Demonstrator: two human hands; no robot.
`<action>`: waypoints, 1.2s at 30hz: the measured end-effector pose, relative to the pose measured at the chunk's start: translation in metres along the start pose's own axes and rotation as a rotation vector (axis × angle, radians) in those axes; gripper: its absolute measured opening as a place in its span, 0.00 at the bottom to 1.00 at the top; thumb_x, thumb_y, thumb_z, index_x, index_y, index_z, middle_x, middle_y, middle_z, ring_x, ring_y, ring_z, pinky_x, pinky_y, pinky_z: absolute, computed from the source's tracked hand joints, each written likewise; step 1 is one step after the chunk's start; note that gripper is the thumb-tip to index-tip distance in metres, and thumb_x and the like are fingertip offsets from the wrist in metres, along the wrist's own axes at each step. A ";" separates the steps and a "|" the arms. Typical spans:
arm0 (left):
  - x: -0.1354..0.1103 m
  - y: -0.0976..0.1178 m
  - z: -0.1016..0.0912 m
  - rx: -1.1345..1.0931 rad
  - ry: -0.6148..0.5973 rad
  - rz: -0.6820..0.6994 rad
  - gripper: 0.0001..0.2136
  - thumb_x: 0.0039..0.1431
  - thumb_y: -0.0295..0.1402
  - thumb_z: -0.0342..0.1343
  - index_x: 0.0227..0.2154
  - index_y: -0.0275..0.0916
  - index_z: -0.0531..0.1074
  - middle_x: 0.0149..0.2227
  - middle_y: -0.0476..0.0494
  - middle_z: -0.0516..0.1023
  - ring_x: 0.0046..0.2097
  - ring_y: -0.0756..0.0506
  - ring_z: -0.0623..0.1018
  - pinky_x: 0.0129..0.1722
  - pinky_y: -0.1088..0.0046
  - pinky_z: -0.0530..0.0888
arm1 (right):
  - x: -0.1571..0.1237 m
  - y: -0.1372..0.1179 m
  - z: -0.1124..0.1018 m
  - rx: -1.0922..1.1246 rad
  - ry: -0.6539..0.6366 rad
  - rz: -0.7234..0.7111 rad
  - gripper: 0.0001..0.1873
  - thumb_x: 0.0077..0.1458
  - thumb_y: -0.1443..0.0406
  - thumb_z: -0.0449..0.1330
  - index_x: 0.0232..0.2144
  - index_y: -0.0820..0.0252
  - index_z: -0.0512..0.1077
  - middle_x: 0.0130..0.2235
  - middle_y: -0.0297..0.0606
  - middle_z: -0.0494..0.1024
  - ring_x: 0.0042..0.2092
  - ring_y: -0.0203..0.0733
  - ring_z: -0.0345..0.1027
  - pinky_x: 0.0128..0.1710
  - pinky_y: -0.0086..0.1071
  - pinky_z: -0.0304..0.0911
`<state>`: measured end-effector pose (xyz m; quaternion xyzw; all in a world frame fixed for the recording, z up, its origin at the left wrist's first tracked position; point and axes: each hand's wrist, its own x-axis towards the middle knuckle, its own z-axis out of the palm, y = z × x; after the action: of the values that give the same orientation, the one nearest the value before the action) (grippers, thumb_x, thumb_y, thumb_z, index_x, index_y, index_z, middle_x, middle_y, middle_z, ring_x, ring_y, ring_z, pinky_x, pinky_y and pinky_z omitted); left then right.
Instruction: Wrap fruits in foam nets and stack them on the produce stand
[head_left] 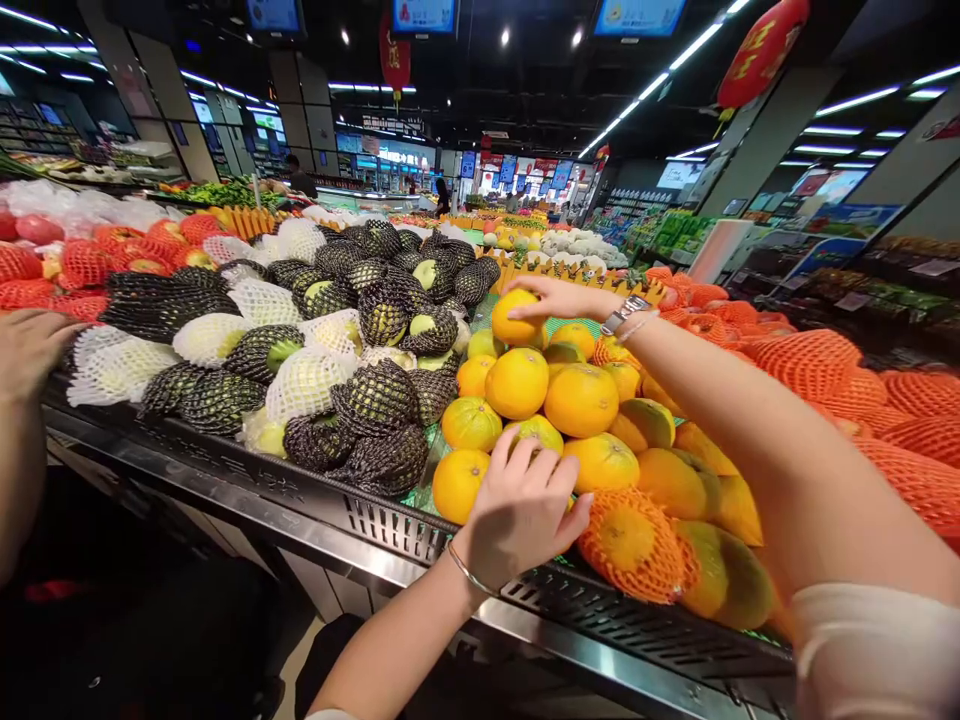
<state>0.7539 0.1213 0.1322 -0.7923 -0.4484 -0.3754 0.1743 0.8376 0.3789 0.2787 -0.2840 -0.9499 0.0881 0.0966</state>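
Note:
My right hand, with a watch at the wrist, reaches to the back of a pile of citrus. Its fingers and thumb are closed around an orange. At the front of the pile, my left hand rests over the fruit with its fingers apart and bent, the tips touching an orange. What lies under that palm is hidden. Around the hands are more oranges, some with greenish skin. One fruit in an orange foam net sits right of my left hand.
Left of the oranges lie pale green fruits in black and white foam nets. Another person's hand is at the far left edge. Red-netted fruits fill the right side. A black slotted tray edge and metal rail run along the front.

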 end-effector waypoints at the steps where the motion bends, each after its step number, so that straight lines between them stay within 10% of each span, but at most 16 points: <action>1: 0.000 0.000 0.000 0.007 -0.001 0.003 0.14 0.62 0.38 0.49 0.43 0.35 0.73 0.35 0.42 0.77 0.42 0.41 0.73 0.58 0.55 0.65 | 0.010 0.003 -0.001 -0.035 0.084 0.009 0.30 0.56 0.51 0.57 0.56 0.60 0.62 0.57 0.47 0.68 0.56 0.55 0.63 0.57 0.47 0.60; 4: -0.001 0.000 0.001 0.010 0.028 0.000 0.14 0.62 0.38 0.50 0.42 0.35 0.74 0.34 0.43 0.77 0.42 0.41 0.74 0.59 0.54 0.65 | 0.040 0.010 0.010 -0.198 0.206 0.089 0.33 0.56 0.57 0.58 0.60 0.64 0.56 0.62 0.53 0.60 0.61 0.55 0.57 0.61 0.46 0.54; 9: -0.002 0.001 0.002 0.008 0.070 -0.054 0.13 0.61 0.37 0.51 0.43 0.35 0.73 0.35 0.43 0.78 0.43 0.41 0.74 0.60 0.54 0.65 | 0.059 0.026 0.046 -0.245 -0.006 0.139 0.25 0.55 0.63 0.59 0.55 0.64 0.67 0.54 0.54 0.70 0.54 0.54 0.67 0.57 0.46 0.60; 14: -0.002 0.000 0.001 -0.013 0.078 -0.072 0.13 0.61 0.37 0.51 0.43 0.36 0.73 0.36 0.44 0.78 0.43 0.41 0.74 0.59 0.53 0.65 | 0.024 0.030 0.021 -0.154 -0.090 0.149 0.24 0.65 0.58 0.45 0.60 0.55 0.64 0.62 0.43 0.67 0.61 0.49 0.62 0.58 0.43 0.61; 18: -0.002 -0.001 0.002 -0.043 0.116 -0.062 0.12 0.61 0.35 0.51 0.42 0.35 0.73 0.37 0.43 0.79 0.43 0.41 0.74 0.58 0.52 0.65 | -0.031 -0.022 0.011 0.018 -0.095 0.058 0.31 0.67 0.49 0.33 0.65 0.51 0.55 0.64 0.40 0.63 0.61 0.48 0.62 0.53 0.42 0.66; 26: 0.003 -0.002 -0.002 -0.001 0.141 -0.068 0.12 0.62 0.31 0.49 0.43 0.32 0.74 0.37 0.42 0.80 0.43 0.40 0.75 0.56 0.54 0.66 | -0.103 -0.113 0.059 -0.469 0.140 0.155 0.41 0.55 0.41 0.54 0.62 0.59 0.59 0.49 0.52 0.74 0.40 0.57 0.74 0.36 0.43 0.68; 32: 0.003 -0.002 -0.001 0.038 0.138 -0.043 0.11 0.62 0.29 0.50 0.43 0.32 0.73 0.37 0.42 0.80 0.43 0.40 0.75 0.56 0.53 0.65 | -0.109 -0.095 0.049 -0.378 0.262 0.064 0.40 0.51 0.46 0.63 0.60 0.56 0.58 0.55 0.48 0.68 0.45 0.55 0.72 0.39 0.43 0.69; 36: 0.002 -0.003 -0.001 0.029 0.139 -0.040 0.10 0.62 0.30 0.50 0.43 0.33 0.73 0.36 0.43 0.80 0.42 0.41 0.75 0.56 0.53 0.65 | -0.105 -0.029 0.002 -0.315 0.534 0.242 0.41 0.51 0.49 0.64 0.61 0.58 0.55 0.57 0.51 0.65 0.51 0.60 0.68 0.45 0.49 0.68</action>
<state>0.7516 0.1234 0.1346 -0.7525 -0.4565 -0.4263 0.2089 0.9083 0.2965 0.2688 -0.4192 -0.8524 -0.1266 0.2857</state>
